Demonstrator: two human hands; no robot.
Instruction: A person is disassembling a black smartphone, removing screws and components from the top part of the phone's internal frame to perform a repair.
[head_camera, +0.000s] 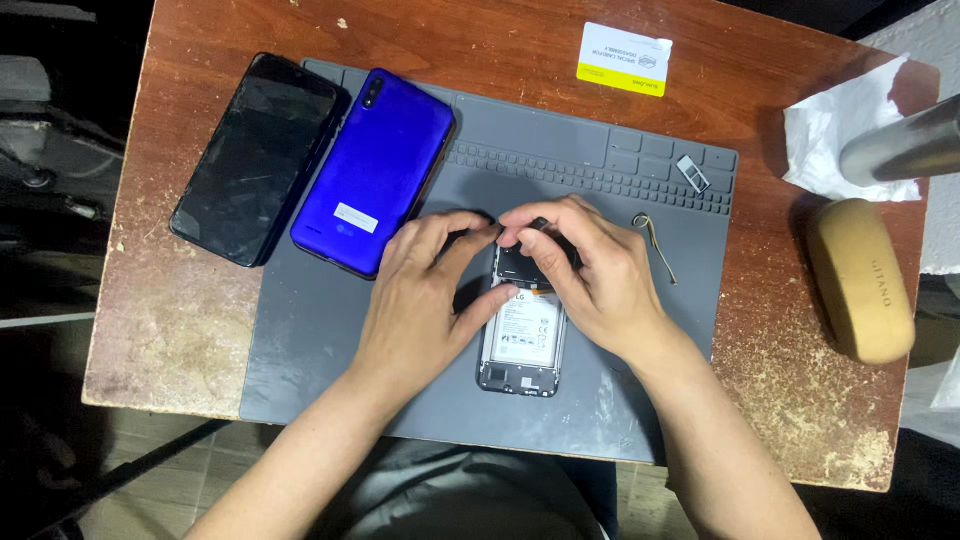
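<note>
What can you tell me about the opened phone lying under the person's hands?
The opened phone lies flat on the grey work mat, long side running away from the person. Its back cover is off, showing a dark frame around a pale battery with a printed label, plus small dark parts at the bottom end. The left hand rests against its left edge, thumb on the battery. The right hand covers its upper right part, fingertips meeting at the top end. What they pinch there is hidden.
</note>
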